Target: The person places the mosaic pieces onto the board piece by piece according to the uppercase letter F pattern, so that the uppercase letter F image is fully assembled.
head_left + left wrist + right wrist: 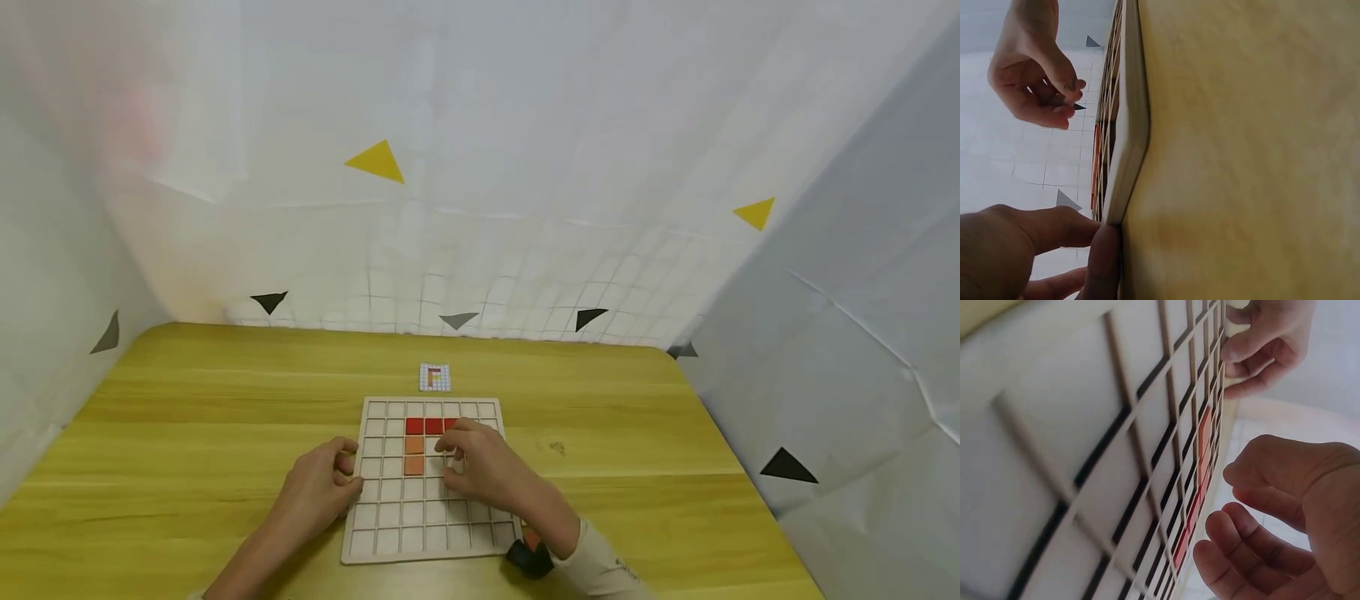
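Note:
A pale grid board [386, 542] lies on the table, with a row of red tiles [433, 427] near its far side. Below the leftmost red one, two orange tiles [414, 455] run toward the near side. My left hand [318, 483] holds the board's left edge, its thumb and finger right at the rim in the left wrist view. Over the board's right half hovers my right hand [483, 467], partly covering the row's right end. Its fingers [1222, 534] are loosely bent and apart from the thumb, with nothing visible between them.
A small card [435, 377] with a coloured pattern on a grid lies just beyond the board. By the board's near right corner sits a black object [527, 560] with an orange-red piece [532, 538], partly behind the right sleeve. White sheets [525, 167] enclose the table.

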Available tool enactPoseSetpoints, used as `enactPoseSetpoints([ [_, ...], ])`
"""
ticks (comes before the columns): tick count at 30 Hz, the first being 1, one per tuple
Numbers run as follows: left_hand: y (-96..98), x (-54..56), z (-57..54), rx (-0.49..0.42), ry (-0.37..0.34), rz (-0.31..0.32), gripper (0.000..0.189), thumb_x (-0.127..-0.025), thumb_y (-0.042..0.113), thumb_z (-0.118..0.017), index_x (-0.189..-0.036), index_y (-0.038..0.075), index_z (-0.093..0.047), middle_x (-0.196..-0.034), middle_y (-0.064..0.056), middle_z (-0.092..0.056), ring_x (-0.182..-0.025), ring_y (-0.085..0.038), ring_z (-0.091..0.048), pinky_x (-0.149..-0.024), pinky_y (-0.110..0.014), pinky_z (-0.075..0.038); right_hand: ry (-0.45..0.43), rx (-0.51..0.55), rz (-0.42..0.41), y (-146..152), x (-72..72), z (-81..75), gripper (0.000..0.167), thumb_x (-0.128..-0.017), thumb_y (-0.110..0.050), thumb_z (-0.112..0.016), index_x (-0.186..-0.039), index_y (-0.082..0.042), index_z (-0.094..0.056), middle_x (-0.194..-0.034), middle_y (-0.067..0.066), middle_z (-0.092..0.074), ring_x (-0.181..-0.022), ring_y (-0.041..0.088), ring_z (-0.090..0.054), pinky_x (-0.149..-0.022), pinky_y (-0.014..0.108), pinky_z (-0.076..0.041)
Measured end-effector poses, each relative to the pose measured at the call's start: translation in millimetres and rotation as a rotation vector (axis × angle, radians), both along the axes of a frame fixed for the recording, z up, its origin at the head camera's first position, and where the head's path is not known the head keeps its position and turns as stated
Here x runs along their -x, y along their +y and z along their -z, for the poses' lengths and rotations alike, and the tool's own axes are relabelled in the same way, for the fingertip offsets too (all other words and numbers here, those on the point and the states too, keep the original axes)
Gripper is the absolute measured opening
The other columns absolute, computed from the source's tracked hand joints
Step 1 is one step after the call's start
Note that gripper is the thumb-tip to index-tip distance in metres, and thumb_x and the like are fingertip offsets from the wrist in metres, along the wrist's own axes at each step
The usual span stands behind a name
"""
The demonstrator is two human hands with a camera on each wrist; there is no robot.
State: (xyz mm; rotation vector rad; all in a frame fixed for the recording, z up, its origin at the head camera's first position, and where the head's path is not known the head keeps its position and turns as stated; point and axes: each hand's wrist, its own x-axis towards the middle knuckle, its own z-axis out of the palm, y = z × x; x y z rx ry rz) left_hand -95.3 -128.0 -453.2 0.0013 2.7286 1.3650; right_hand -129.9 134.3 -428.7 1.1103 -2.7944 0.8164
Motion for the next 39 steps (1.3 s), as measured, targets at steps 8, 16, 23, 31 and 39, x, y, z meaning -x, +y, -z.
enactPoseSetpoints([
  [8,-0.6,1.6,0.4,0.005,0.004,0.003,0.042,-0.078,0.000,-0.075,-0.118,-0.005,-0.062,-0.086,-0.004,-0.059,-0.072,-0.013,-0.061,-0.057,-0.026,-0.051,-0.044,0.023,0.040,19.5,-6.3,-8.1,0.021,-0.081,-0.002,-0.075,-0.101,-0.004,-0.072,-0.093,0.005,-0.062,-0.081,0.021,-0.060,-0.069,0.023,-0.050],
  [16,0.3,1.3,-1.0,-0.030,-0.007,-0.004,0.042,-0.078,-0.002,-0.074,-0.118,-0.005,-0.062,-0.087,-0.005,-0.058,-0.071,-0.014,-0.060,-0.051,-0.026,-0.051,-0.047,0.029,0.064,36.5,-9.3,-7.9,0.022,-0.081,-0.002,-0.077,-0.102,-0.003,-0.072,-0.095,0.007,-0.062,-0.082,0.022,-0.061,-0.070,0.027,-0.053],
  [23,0.5,1.8,-1.7,-0.019,0.001,0.000,0.042,-0.078,-0.002,-0.075,-0.117,-0.005,-0.062,-0.087,-0.005,-0.058,-0.072,-0.014,-0.061,-0.053,-0.026,-0.051,-0.049,0.009,0.120,51.3,-10.6,-7.7,0.022,-0.080,-0.004,-0.075,-0.103,-0.005,-0.073,-0.096,0.005,-0.064,-0.081,0.021,-0.061,-0.068,0.025,-0.052],
  [31,1.2,1.1,-2.2,-0.037,-0.003,-0.002,0.042,-0.078,-0.003,-0.074,-0.118,-0.006,-0.062,-0.087,-0.006,-0.058,-0.071,-0.015,-0.061,-0.050,-0.026,-0.052,-0.043,0.007,0.162,66.1,-13.5,-5.3,0.022,-0.079,-0.005,-0.076,-0.101,-0.005,-0.073,-0.094,0.004,-0.064,-0.081,0.020,-0.061,-0.068,0.027,-0.052],
  [39,1.4,0.1,-1.8,-0.052,-0.008,0.000,0.042,-0.078,-0.003,-0.074,-0.119,-0.006,-0.061,-0.087,-0.006,-0.058,-0.072,-0.015,-0.061,-0.049,-0.027,-0.052,-0.042,0.029,0.186,79.5,-16.8,0.3,0.025,-0.077,-0.002,-0.074,-0.102,-0.005,-0.073,-0.092,0.001,-0.062,-0.081,0.019,-0.061,-0.069,0.029,-0.054],
])
